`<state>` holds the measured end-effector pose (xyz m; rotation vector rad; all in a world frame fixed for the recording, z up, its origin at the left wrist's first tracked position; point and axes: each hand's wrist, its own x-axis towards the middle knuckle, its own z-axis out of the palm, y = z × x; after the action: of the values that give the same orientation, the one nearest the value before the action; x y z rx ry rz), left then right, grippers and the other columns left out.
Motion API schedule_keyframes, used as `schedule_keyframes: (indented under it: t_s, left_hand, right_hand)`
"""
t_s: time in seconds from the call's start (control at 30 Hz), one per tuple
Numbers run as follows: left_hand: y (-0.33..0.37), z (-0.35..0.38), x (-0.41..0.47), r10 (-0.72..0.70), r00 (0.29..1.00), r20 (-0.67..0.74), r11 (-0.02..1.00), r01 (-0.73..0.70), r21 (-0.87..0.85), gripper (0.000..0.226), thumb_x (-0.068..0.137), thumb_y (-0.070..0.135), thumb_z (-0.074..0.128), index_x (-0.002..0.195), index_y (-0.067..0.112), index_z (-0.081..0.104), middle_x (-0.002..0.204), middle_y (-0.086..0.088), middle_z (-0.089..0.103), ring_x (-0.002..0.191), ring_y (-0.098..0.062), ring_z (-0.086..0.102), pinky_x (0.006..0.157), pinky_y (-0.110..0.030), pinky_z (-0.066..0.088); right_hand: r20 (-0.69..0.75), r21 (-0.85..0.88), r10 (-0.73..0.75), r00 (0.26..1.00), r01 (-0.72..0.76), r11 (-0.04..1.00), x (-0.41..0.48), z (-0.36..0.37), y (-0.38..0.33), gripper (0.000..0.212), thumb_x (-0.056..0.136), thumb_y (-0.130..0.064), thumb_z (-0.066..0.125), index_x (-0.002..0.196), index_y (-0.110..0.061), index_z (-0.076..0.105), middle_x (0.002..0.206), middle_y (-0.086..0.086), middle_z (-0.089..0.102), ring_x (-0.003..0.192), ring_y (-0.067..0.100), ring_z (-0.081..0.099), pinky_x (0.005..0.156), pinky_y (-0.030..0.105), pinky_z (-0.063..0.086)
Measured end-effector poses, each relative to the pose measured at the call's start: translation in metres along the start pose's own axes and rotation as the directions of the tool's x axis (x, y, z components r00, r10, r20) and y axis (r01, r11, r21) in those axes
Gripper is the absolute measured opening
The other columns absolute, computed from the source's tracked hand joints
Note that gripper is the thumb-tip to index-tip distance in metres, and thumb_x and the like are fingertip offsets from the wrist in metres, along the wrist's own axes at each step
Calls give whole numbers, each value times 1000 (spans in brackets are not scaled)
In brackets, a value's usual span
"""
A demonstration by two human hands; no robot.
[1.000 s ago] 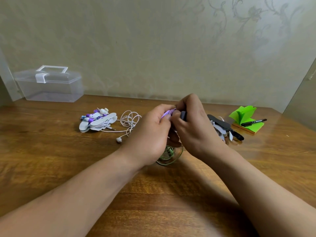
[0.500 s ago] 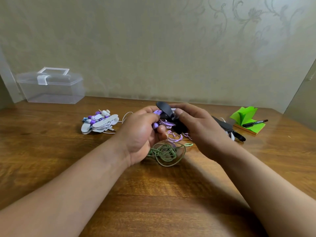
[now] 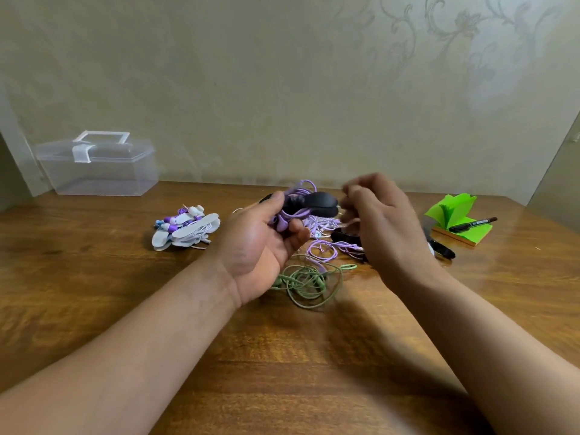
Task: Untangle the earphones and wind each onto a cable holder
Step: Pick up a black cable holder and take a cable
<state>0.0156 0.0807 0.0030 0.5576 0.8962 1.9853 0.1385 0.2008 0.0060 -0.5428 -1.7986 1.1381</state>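
**Head view: purple earphones part-wound on a holder**

On the wooden table (image 3: 94, 309) a clear box (image 3: 100, 171) stands far left by the wall. The left hand (image 3: 260, 246) is raised over the middle and grips a black holder (image 3: 317, 204), thumb on top. The right hand (image 3: 386, 227) hovers just beside the holder's free end with its fingers curled, but blur hides whether it pinches anything. I cannot tell.

The green earphones (image 3: 307, 281) lie in a loose tangle below the hands. A finished pile (image 3: 185, 229) sits to the left.

The purple earphones (image 3: 323, 249) loop round the holder and trail to the table. The cord looks light, limp and springy — likely to slip off if slack. It is probably best pinched close to the holder and kept taut, never pulled by the buds, whose joints look fragile.
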Motion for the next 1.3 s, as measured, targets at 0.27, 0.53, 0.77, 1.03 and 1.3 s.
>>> schedule_keyframes:
  t_s: [0.27,0.53,0.77,1.03,1.3]
  left_hand:
    - [5,-6,5,-45,998,-49,991,38,-128,37,109,25,46,129,-3,60,117,-12,46,56,-8,48,55,-21,55]
    - [-9,-3,3,33,999,6,995,-33,98,39,110,30,43,132,8,66,98,-15,59,60,-12,46,54,-23,45]
    - [-12,-2,3,223,968,-115,957,-195,216,30,109,26,48,130,10,62,66,3,54,53,-8,58,49,-21,47]
    - [-18,-3,3,345,931,-121,914,-305,266,15,110,18,45,116,14,58,104,-9,73,85,-20,69,68,-28,56]
    - [-19,-11,4,619,784,52,511,-452,731,9,106,24,53,106,26,62,95,5,69,91,-18,67,77,-44,58]
  right_hand:
    - [253,-6,92,963,-93,996,-23,18,-10,14,97,-24,71,87,-16,77,64,-4,63,57,12,53,55,32,44]
    - [288,218,235,928,-302,928,-30,34,-5,21,97,-22,72,93,-2,74,76,3,67,57,6,49,51,21,38]
    - [208,0,201,957,-206,979,-31,30,-3,30,102,-27,66,81,-6,73,65,5,65,56,15,54,50,31,45]
    - [377,-531,91,922,134,837,-38,32,-15,33,104,-31,45,75,-15,51,69,1,57,66,23,53,59,38,39]
    - [484,-650,-237,842,528,546,-29,8,-22,35,108,-42,46,81,-20,50,71,-4,54,64,24,49,57,41,33]
